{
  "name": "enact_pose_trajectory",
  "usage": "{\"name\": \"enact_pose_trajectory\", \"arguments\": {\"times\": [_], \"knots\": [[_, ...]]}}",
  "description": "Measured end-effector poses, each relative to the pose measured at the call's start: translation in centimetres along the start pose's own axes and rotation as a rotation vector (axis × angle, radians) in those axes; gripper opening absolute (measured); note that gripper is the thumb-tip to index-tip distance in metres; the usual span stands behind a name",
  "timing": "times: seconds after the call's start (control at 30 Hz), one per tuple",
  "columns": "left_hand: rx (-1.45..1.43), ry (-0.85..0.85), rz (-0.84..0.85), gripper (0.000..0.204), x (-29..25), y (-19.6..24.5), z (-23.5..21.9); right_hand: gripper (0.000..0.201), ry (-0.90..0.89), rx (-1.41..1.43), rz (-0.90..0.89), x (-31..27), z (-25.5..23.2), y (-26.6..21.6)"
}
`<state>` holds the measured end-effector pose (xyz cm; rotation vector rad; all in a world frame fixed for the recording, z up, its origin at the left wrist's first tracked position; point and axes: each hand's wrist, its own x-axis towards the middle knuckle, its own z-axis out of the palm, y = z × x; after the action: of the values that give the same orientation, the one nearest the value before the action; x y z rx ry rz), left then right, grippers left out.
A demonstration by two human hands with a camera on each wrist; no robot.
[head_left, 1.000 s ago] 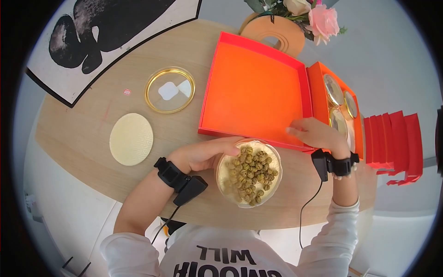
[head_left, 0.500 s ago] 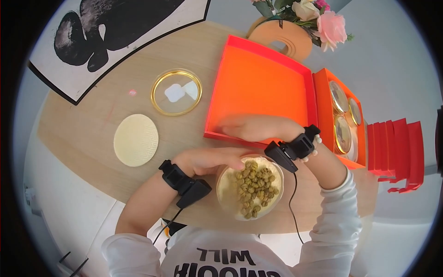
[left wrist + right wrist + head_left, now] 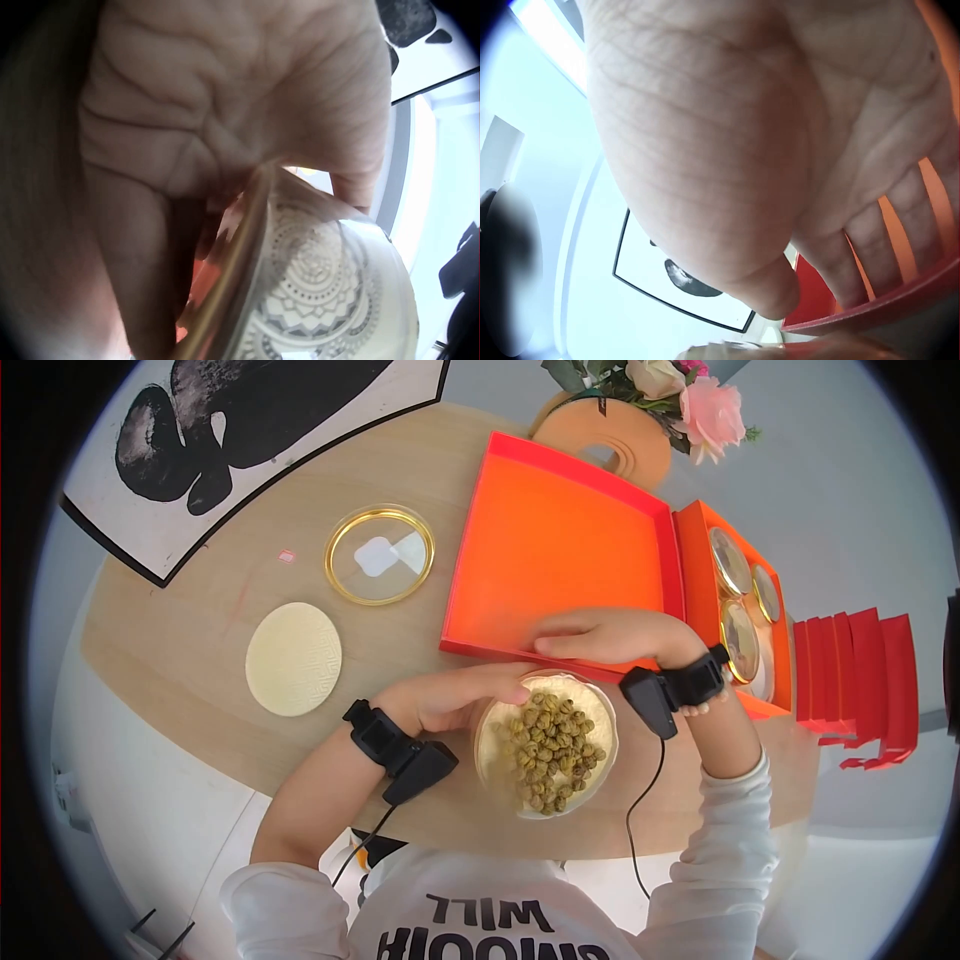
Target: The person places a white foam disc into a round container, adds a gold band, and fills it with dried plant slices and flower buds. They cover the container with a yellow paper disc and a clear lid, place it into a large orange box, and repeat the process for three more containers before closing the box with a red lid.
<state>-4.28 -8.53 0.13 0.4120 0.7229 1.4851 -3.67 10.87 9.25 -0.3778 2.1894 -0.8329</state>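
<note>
My left hand (image 3: 455, 695) grips the rim of a round clear tub (image 3: 330, 277), its thumb over the edge and its other fingers along the outside. White embossed patterning shows through the tub's wall in the left wrist view. Greenish-brown dried buds (image 3: 555, 750) lie in a heap on a cream liner (image 3: 498, 752) inside it. Just beyond the tub, my right hand (image 3: 615, 637) is over the near edge of a shallow orange box lid (image 3: 565, 540). Its fingers reach past the red rim (image 3: 889, 300) in the right wrist view, and it holds nothing.
A gold-rimmed clear lid (image 3: 380, 600) and a cream embossed disc (image 3: 293, 660) lie to the left. An orange box (image 3: 700, 520) with several gold-rimmed tubs stands at the right, beside red folded bags (image 3: 850, 680). Flowers (image 3: 710, 415) and a framed picture (image 3: 270, 420) are at the back.
My right hand swept left from the lid's right side along its near edge, then shifted slightly back to the right. My left hand stayed on the tub.
</note>
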Motion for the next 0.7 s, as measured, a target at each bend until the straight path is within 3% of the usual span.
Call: {"name": "enact_pose_trajectory", "arguments": {"times": [0.13, 0.23, 0.33, 0.43, 0.53, 0.7], "knots": [[-0.013, -0.046, 0.042, 0.061, 0.2, -0.3, -0.4, 0.027, 0.210, 0.260, -0.003, -4.4, 1.0, 1.4], [0.004, -0.016, 0.035, 0.062, 0.2, -0.2, -0.2, 0.025, 0.617, 0.250, 0.080, -8.2, 4.2, 1.3], [0.027, 0.034, 0.052, 0.062, 0.1, 0.0, 0.4, 0.072, 0.703, -0.021, 0.050, -10.7, 8.0, 0.2], [0.054, 0.071, 0.007, 0.061, 0.2, -0.2, 0.8, 0.099, 0.702, -0.288, -0.065, -10.3, 11.8, -0.6], [0.062, 0.081, -0.001, 0.060, 0.4, -0.5, 1.4, 0.106, 0.699, -0.179, -0.134, -8.9, 13.6, -0.6], [0.018, 0.126, 0.013, 0.057, 0.7, -0.9, 0.7, 0.096, 0.824, -0.023, -0.119, -7.8, 13.6, -0.1]]}}
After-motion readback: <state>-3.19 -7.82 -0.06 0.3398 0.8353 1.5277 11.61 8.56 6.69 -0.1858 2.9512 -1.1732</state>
